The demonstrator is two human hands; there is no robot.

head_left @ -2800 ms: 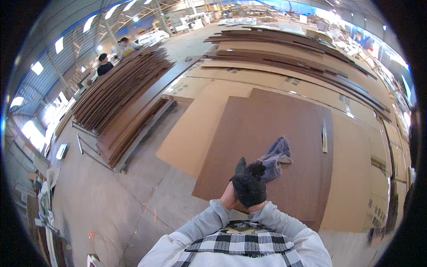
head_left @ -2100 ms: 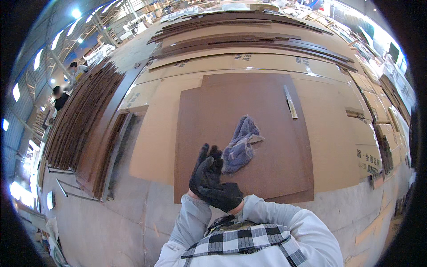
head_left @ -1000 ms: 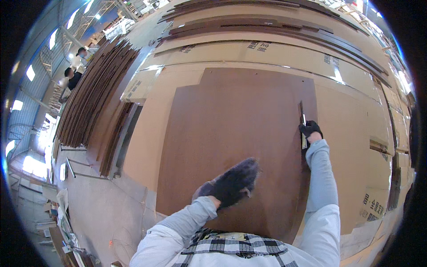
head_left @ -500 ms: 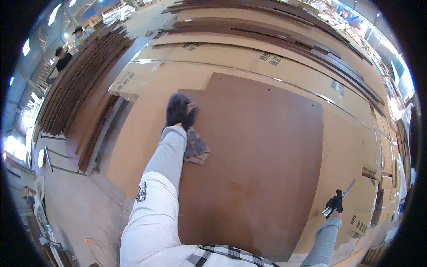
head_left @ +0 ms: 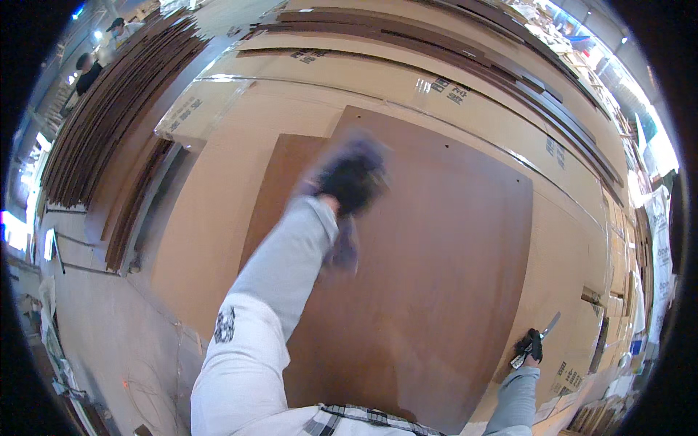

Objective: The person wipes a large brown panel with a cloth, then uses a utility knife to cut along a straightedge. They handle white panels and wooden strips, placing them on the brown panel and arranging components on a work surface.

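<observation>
My left hand [head_left: 352,183], in a black glove and smeared by motion, is closed on a dark purple rag [head_left: 345,251] over the upper left of a brown panel [head_left: 429,240]. The rag's loose end hangs below the hand against the panel. Under this panel's left side, the edge of a second brown panel [head_left: 273,189] shows. To the right, my black-gloved right hand [head_left: 528,347] grips a knife [head_left: 552,323] with a straight silver blade pointing away and to the right. That hand is beside the panel's right edge, over cardboard.
Flat cardboard cartons [head_left: 200,174] lie beneath the panels. Long dark brown boards [head_left: 436,43] lie across the far side. At left stands a tall stack of brown boards [head_left: 120,109] on a metal stand [head_left: 73,247]. Two people [head_left: 89,71] are at the far left.
My left hand has swept the rag rightward from the panel's left edge onto its surface, uncovering the lower panel's corner. My right hand, still gripping the knife, has shifted slightly left and down in view.
</observation>
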